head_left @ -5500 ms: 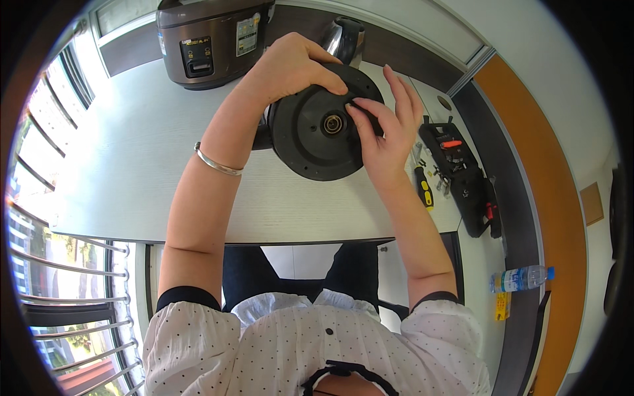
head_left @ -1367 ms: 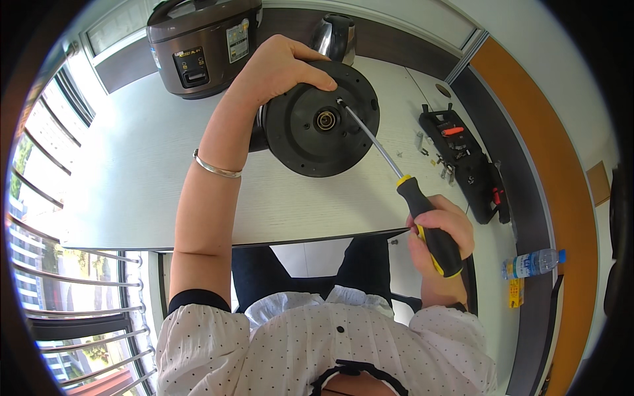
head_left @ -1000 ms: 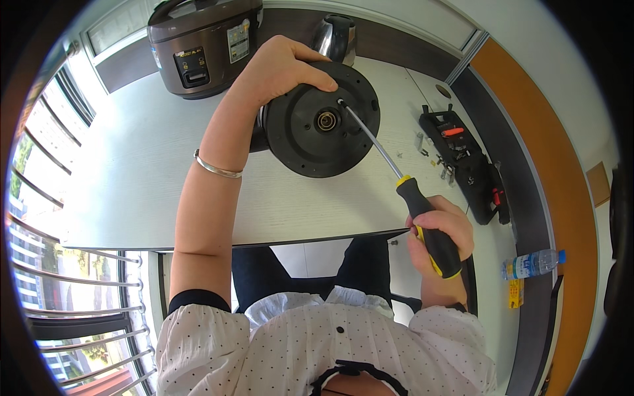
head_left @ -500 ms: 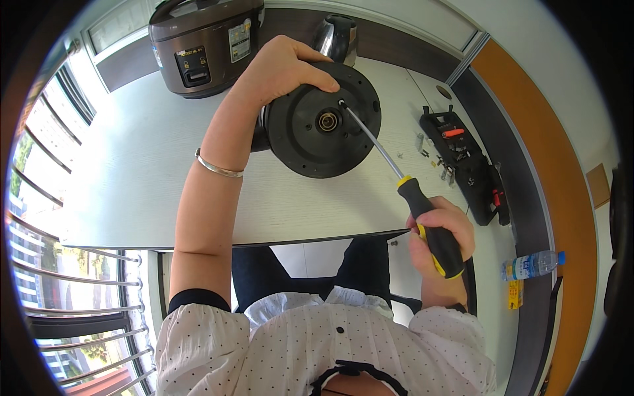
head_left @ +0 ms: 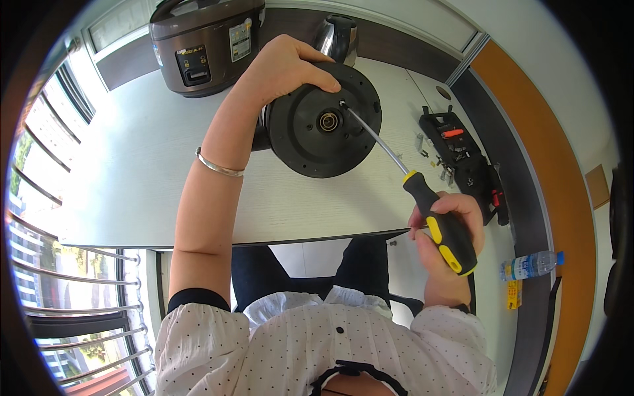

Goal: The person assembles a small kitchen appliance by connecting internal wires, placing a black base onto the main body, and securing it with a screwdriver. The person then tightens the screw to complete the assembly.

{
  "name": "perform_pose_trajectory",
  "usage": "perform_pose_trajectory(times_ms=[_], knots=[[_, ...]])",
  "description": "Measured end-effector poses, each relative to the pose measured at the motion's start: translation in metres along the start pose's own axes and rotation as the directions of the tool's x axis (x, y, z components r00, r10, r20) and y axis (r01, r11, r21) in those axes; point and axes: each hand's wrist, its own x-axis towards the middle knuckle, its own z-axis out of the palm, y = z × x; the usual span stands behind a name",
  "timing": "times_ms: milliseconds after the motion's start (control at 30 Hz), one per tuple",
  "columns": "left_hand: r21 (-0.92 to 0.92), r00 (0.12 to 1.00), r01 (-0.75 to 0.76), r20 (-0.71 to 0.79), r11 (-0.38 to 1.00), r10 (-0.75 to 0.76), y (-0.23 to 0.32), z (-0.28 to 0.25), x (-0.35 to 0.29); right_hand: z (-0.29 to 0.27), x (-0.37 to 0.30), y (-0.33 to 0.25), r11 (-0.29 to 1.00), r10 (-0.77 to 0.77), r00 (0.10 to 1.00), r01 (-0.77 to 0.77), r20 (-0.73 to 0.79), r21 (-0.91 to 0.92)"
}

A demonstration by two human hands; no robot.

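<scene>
A kettle is tipped so that its round black underside, with a ringed socket in the middle, faces me. My left hand is wrapped over its upper left edge, with the thumb on the black base. In my right hand is a screwdriver with a black and yellow handle. Its metal shaft slants up to the left, and the tip sits at a screw hole just below my left thumb. The screw itself is too small to make out. Most of the kettle's body is hidden behind the base.
A brown rice cooker stands at the back left, a shiny metal vessel behind the kettle. On the right lies an open black tool case with small metal bits beside it. Farther right are a water bottle and a yellow box.
The screwdriver's handle has turned in my right hand, its yellow patches now facing up. My right hand has shifted slightly right. My left hand and the kettle have barely moved.
</scene>
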Motion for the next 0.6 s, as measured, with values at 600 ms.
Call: perform_pose_trajectory(times_ms=[600], knots=[[-0.013,1.000,0.020,-0.004,1.000,-0.021,-0.006,0.001,0.005,-0.006,0.016,-0.015,0.957,-0.102,0.995,0.098,0.002,-0.271]])
